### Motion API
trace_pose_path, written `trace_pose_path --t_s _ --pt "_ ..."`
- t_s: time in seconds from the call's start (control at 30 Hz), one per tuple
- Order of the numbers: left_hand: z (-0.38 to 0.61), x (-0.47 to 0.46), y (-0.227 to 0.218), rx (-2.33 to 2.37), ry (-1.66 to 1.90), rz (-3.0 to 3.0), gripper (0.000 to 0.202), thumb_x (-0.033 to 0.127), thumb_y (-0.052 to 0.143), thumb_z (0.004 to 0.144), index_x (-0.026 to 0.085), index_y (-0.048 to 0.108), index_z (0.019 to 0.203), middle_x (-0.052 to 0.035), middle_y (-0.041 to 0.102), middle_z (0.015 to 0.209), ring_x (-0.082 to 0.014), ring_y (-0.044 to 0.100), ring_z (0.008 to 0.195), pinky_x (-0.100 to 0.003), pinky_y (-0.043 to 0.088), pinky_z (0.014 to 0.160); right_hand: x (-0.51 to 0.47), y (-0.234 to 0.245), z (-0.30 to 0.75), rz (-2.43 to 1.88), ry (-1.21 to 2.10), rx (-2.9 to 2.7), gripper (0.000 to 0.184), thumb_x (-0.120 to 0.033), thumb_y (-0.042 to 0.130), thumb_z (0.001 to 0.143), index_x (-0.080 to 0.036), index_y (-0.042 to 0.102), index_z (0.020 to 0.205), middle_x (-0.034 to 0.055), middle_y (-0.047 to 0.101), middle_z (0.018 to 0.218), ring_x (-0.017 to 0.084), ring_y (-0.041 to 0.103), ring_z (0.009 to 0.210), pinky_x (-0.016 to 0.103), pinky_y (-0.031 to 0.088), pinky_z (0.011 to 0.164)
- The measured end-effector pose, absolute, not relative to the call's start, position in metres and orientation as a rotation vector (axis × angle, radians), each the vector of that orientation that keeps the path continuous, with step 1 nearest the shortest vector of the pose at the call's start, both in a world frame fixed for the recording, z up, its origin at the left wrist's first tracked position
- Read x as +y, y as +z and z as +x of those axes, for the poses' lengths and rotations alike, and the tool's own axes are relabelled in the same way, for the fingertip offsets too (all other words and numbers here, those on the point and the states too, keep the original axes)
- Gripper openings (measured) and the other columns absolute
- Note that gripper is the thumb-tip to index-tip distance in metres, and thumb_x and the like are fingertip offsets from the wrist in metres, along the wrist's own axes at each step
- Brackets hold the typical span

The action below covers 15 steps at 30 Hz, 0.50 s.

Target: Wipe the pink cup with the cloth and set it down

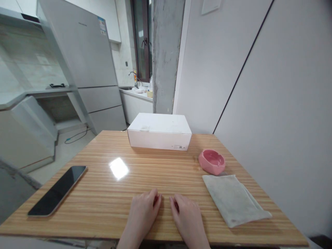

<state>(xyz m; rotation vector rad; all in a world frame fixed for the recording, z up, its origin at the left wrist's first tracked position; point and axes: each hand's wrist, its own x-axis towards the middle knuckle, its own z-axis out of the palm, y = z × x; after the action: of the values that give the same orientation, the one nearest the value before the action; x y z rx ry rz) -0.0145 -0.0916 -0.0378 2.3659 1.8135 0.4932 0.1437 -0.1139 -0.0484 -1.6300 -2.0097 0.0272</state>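
Observation:
Both of my hands rest on the wooden table (103, 193) near its front edge, a small gap apart. My left hand (144, 211) is curled into a loose fist, thumb side facing inward, and no object shows in it. Curled in the same way, my right hand (187, 214) holds nothing that I can see. To its right lies a folded grey cloth (230, 199). A pink bowl with an angular rim (207, 165), perhaps an ashtray, sits just behind the cloth. Far to the left of my left hand is a phone (58, 192), its dark screen up.
A closed white box (159, 138) stands at the back of the table. A pale wall (272, 121) runs along the right side. Beyond the table are a grey fridge (83, 52), a concrete column (167, 58) and a sink tap (135, 77).

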Motion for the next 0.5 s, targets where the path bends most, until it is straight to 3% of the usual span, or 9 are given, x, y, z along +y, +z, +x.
trace_pose_path --t_s 0.5 --pt "-0.0143 -0.0906 -0.0349 1.845 0.409 2.347 0.026 0.029 0.039 0.094 0.023 0.057 0.077 0.0004 0.07 0.069 -0.021 0.068 0.066 -0.028 0.035 0.054 -0.1129 -0.0451 0.1451 -1.661 0.099 -2.03 0.025 -0.017 0.042 0.091 -0.022 0.05 0.067 -0.0018 0.06 0.062 0.015 0.059 0.057 0.026 0.026 0.056"
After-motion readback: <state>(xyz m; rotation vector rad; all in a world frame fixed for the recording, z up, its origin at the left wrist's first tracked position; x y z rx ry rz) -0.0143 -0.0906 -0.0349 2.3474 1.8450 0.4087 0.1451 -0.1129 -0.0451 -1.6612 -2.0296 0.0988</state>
